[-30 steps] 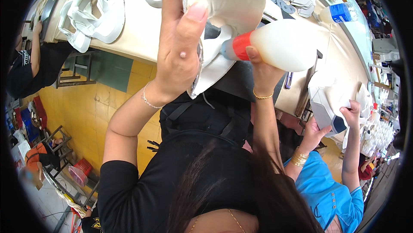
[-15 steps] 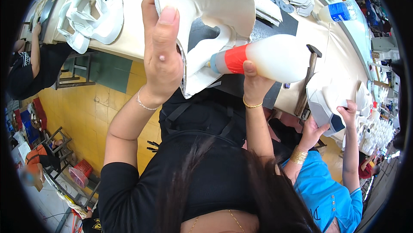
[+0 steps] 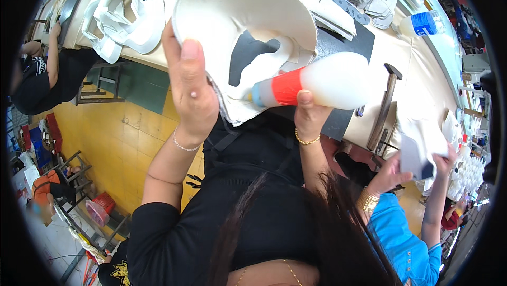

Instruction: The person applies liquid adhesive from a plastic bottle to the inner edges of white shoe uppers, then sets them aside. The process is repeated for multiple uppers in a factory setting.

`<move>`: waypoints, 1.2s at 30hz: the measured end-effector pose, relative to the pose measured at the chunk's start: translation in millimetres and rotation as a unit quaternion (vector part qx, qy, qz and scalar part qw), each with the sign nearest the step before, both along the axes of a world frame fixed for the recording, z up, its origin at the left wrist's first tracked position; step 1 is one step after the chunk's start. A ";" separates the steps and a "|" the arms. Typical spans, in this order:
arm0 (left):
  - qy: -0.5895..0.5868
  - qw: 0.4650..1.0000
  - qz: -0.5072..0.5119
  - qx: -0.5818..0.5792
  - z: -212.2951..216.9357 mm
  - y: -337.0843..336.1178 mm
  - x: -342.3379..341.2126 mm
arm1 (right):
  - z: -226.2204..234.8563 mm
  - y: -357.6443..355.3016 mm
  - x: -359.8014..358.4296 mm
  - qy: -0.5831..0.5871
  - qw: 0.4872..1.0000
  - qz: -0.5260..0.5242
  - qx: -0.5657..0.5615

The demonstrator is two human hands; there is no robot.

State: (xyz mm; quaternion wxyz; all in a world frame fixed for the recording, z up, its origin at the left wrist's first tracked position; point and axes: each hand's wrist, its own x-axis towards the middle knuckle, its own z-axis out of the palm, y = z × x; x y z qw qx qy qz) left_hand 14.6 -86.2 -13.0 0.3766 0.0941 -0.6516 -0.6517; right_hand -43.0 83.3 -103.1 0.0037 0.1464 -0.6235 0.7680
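1. White shaped piece (image 3: 248, 27): I see it held up in front of me, above the edge of the workbench (image 3: 417, 90), its hollow inner face turned toward the camera, with a dark patch inside it.
2. My left hand (image 3: 190, 90) is clamped on the piece's left rim, thumb lying up along the inner edge and the other fingers hidden behind it.
3. My right hand (image 3: 309, 119) is wrapped around the squeeze bottle (image 3: 317, 82) from below; the fingertips are hidden, but the hold looks firm.
4. The bottle's long axis runs nearly level, left to right: the pale body is on the right, the red collar in the middle, the blue nozzle at the left end, tucked inside the hollow and touching or nearly touching the lower inner wall.
5. So the piece lies to the left of my right-hand grip, and the nozzle points straight toward it.
6. Further right, a hammer (image 3: 383, 109) lies on the bench, and a person in a blue sleeve (image 3: 406, 244) lifts another piece.
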 end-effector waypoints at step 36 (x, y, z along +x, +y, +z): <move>-0.140 0.940 -0.003 0.312 -39.3 -11.1 81.6 | 60.7 -64.1 -24.0 0.125 0.991 0.036 0.013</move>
